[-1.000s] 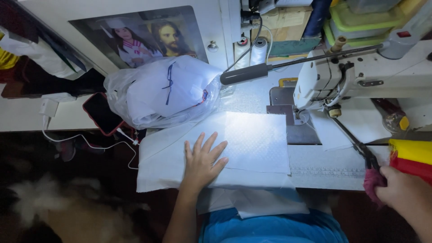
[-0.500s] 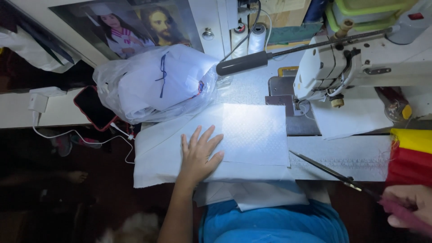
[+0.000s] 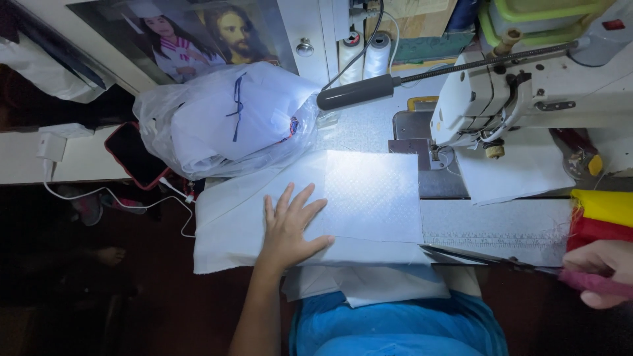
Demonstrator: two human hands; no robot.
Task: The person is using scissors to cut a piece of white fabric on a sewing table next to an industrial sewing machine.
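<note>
From the head camera, the left hand [image 3: 289, 227] lies flat with its fingers spread on a sheet of white cloth [image 3: 369, 198], pressing it to the sewing table [image 3: 501, 221]. The cloth sits in the middle of the table, its near edge hanging over the table's front, and a lamp [image 3: 359, 91] lights the far right part of it brightly.

At the right edge, the right hand [image 3: 603, 270] is closed around the pink handle of a pair of scissors [image 3: 488, 260]. The blades (thin and dark) point left along the near edge of the cloth; whether they touch it cannot be told.

Far right of the cloth stands a white sewing machine [image 3: 501, 92]. Far left of it lies a clear plastic bag [image 3: 231, 122] stuffed with white fabric, and a dark phone [image 3: 135, 155] with a red rim sits just left of the bag. Two thread spools [image 3: 366, 53] stand beyond the lamp. Folded yellow and red cloth [image 3: 603, 214] lies at the right, just beyond the right hand.
</note>
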